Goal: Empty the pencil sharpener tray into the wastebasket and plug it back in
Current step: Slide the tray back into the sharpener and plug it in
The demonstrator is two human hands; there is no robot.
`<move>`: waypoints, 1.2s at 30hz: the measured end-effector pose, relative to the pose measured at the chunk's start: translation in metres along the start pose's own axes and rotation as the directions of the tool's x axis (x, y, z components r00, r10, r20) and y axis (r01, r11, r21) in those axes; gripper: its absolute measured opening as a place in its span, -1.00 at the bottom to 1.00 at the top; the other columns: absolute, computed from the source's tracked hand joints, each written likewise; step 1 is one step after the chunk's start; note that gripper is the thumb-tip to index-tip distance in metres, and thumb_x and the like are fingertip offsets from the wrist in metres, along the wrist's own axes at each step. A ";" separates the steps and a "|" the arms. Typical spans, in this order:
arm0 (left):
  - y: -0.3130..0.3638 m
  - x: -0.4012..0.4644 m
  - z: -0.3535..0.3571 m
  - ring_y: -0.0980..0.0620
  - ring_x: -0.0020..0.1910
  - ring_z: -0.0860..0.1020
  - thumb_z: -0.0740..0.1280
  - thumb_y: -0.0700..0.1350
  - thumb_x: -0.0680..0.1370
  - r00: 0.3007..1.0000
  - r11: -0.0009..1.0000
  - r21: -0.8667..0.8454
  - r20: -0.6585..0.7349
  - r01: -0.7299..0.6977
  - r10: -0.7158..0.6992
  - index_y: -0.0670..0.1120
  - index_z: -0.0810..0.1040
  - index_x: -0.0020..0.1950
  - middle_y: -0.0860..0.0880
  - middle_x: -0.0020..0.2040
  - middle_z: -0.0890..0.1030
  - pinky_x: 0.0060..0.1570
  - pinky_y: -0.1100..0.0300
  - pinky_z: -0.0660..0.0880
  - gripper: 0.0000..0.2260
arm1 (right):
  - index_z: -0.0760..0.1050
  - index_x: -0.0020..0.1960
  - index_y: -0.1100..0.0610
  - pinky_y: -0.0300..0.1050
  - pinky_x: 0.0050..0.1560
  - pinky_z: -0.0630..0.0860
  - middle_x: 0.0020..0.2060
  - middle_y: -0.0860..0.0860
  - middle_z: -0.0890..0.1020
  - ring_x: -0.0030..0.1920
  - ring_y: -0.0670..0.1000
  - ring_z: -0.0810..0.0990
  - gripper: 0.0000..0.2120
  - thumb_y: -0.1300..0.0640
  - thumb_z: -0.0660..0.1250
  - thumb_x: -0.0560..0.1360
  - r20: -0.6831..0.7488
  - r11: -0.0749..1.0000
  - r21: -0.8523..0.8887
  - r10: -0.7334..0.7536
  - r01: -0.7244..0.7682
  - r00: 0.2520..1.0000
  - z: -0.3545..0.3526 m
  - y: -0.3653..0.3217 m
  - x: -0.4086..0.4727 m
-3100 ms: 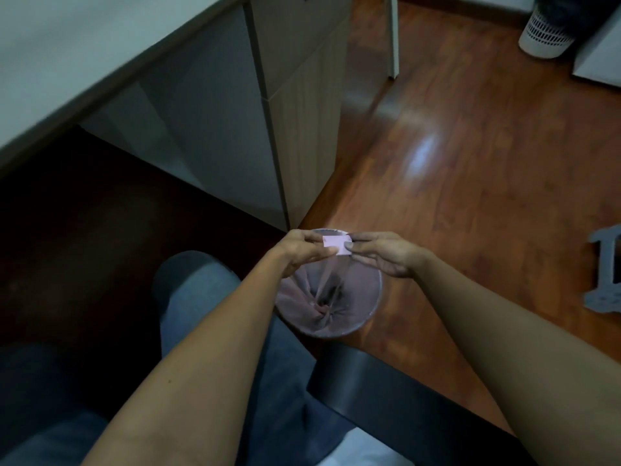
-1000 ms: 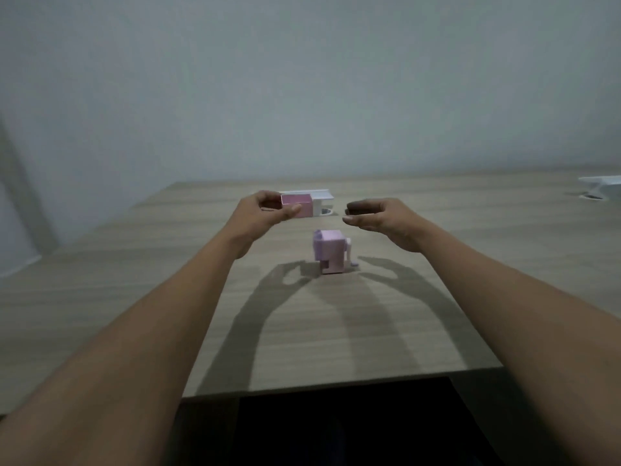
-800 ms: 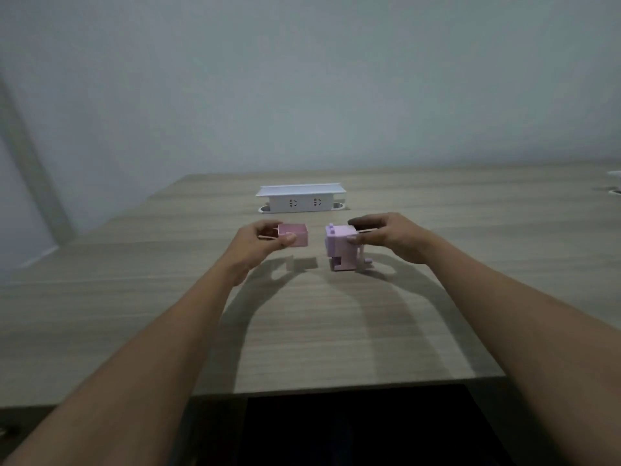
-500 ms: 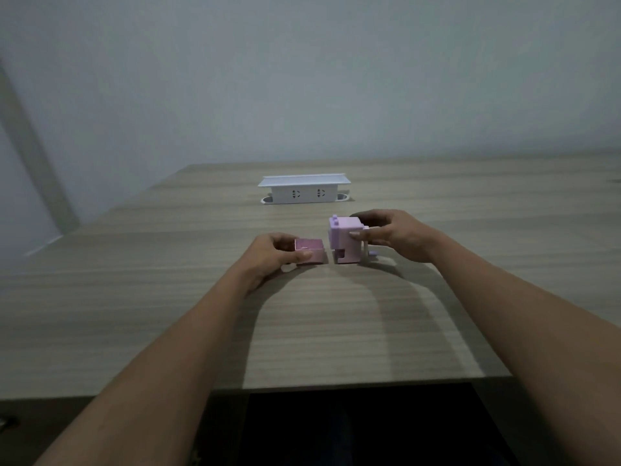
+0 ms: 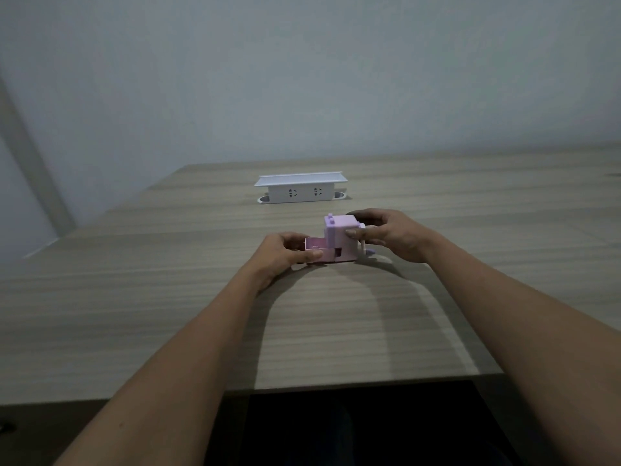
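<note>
So we've got one pink pencil sharpener (image 5: 341,238) sitting upright on the wooden desk (image 5: 319,324), roughly mid-desk and a bit toward the near edge. One tray (image 5: 314,247), same pink, is lined up at the sharpener's left side, low down at the base. Its right end meets the sharpener body, and most of it sticks out to the left, open top facing up. We can't tell how far into the slot it actually sits, since the join is tiny and partly covered by fingers.

Two bare hands in play. Our left hand (image 5: 282,253) is curled around the tray, thumb along the near side and fingers wrapped over the far side, so it's closed on the tray with a light pinch rather than a full fist. Our right hand (image 5: 391,233) is on the sharpener: thumb pressed against the near face, the other fingers reaching over the far top edge, closed on the body from the right. One small lilac crank handle (image 5: 366,248) pokes out low on the sharpener's right side, just under that hand.

Further back on the desk there's one white pop-up power socket box (image 5: 300,191) with its lid raised, showing two outlets on the front face. It's well apart from the sharpener and nothing's touching it.

Both forearms are bare, stretched out over the near desk edge, casting two shadows on the wood.
</note>
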State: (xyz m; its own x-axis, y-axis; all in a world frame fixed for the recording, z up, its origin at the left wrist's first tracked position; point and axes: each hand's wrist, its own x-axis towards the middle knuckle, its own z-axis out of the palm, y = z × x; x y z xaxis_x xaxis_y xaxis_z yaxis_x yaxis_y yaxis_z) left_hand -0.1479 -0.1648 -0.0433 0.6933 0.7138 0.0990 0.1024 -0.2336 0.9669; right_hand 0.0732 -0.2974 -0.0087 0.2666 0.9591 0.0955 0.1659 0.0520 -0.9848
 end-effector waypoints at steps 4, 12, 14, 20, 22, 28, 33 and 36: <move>0.001 0.002 0.006 0.12 -0.17 0.70 0.59 -0.25 0.39 1.000 1.000 0.016 -0.004 -0.010 0.010 -0.25 0.66 0.21 -0.19 0.07 0.74 -0.13 0.34 0.61 -0.60 | 0.56 0.22 0.11 -0.29 0.05 0.60 0.09 0.04 0.68 0.09 -0.03 0.63 -0.64 0.32 0.46 0.46 -0.008 0.999 0.039 -0.013 0.014 1.000 0.003 0.002 -0.002; 0.010 0.005 0.029 0.00 -0.04 0.70 0.61 -0.16 0.38 0.998 0.999 0.043 0.064 -0.027 0.024 -0.17 0.64 0.26 -0.12 0.06 0.74 -0.08 0.29 0.63 -0.54 | 0.61 0.18 0.07 -0.18 0.00 0.61 0.05 0.05 0.71 0.00 -0.05 0.68 -0.66 0.31 0.49 0.44 -0.027 0.994 0.096 -0.043 0.045 0.999 0.015 0.009 -0.004; 0.010 0.005 0.030 -0.04 0.03 0.71 0.61 -0.12 0.38 0.997 1.000 0.002 0.074 -0.016 0.016 -0.13 0.64 0.28 -0.10 0.08 0.74 0.04 0.19 0.63 -0.52 | 0.61 0.20 0.06 -0.03 0.08 0.60 0.09 0.06 0.72 0.06 0.03 0.68 -0.63 0.29 0.50 0.43 -0.020 0.994 0.107 -0.034 0.036 0.999 0.014 0.015 -0.005; 0.015 -0.001 0.032 0.08 -0.12 0.64 0.51 -0.08 0.51 0.994 0.992 0.054 -0.003 -0.112 0.113 -0.11 0.58 0.38 -0.06 0.20 0.68 -0.23 0.33 0.57 -0.55 | 0.60 0.28 0.16 0.10 0.18 0.60 0.15 0.15 0.70 0.18 0.18 0.66 -0.52 0.31 0.53 0.37 -0.010 0.993 0.105 -0.052 0.053 0.999 0.008 0.026 -0.005; 0.017 0.000 0.033 0.04 -0.04 0.67 0.51 -0.11 0.51 0.992 0.991 0.042 -0.009 -0.127 0.127 -0.14 0.59 0.36 -0.08 0.18 0.69 -0.16 0.34 0.60 -0.57 | 0.62 0.25 0.15 -0.04 0.06 0.63 0.13 0.12 0.71 0.14 0.13 0.68 -0.55 0.32 0.53 0.38 -0.015 0.996 0.078 -0.049 0.050 0.999 0.006 0.021 -0.005; 0.030 0.018 0.030 0.02 0.08 0.65 0.51 -0.12 0.50 0.990 0.988 0.060 -0.009 -0.143 0.143 -0.14 0.57 0.37 -0.04 0.16 0.67 -0.05 0.30 0.60 -0.55 | 0.63 0.25 0.11 -0.13 -0.04 0.53 0.12 0.09 0.72 0.01 -0.02 0.63 -0.57 0.26 0.54 0.39 -0.042 0.996 -0.014 -0.089 0.088 0.995 -0.005 0.010 0.009; 0.046 0.046 0.024 0.06 0.03 0.63 0.50 -0.15 0.50 0.988 0.985 0.083 -0.013 -0.154 0.156 -0.15 0.60 0.34 -0.05 0.13 0.68 -0.02 0.29 0.58 -0.59 | 0.62 0.27 0.14 -0.20 -0.09 0.54 0.15 0.09 0.71 -0.01 -0.06 0.63 -0.54 0.26 0.54 0.39 -0.057 0.993 -0.041 -0.112 0.110 0.992 -0.016 -0.006 0.032; 0.057 0.065 0.022 0.10 0.00 0.63 0.49 -0.16 0.51 0.985 0.983 0.069 -0.009 -0.170 0.171 -0.14 0.60 0.34 -0.03 0.11 0.68 -0.02 0.30 0.57 -0.60 | 0.61 0.28 0.15 -0.24 -0.11 0.55 0.10 0.05 0.71 -0.02 -0.07 0.63 -0.54 0.26 0.54 0.39 -0.055 0.992 -0.049 -0.122 0.120 0.991 -0.025 -0.015 0.050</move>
State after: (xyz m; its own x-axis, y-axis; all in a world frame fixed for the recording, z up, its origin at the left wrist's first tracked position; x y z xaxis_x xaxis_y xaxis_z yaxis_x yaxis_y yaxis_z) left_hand -0.0808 -0.1461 0.0126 0.6940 0.6695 0.2650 0.0322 -0.3964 0.9175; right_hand 0.1080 -0.2573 0.0147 0.2960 0.9288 0.2232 0.2429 0.1528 -0.9579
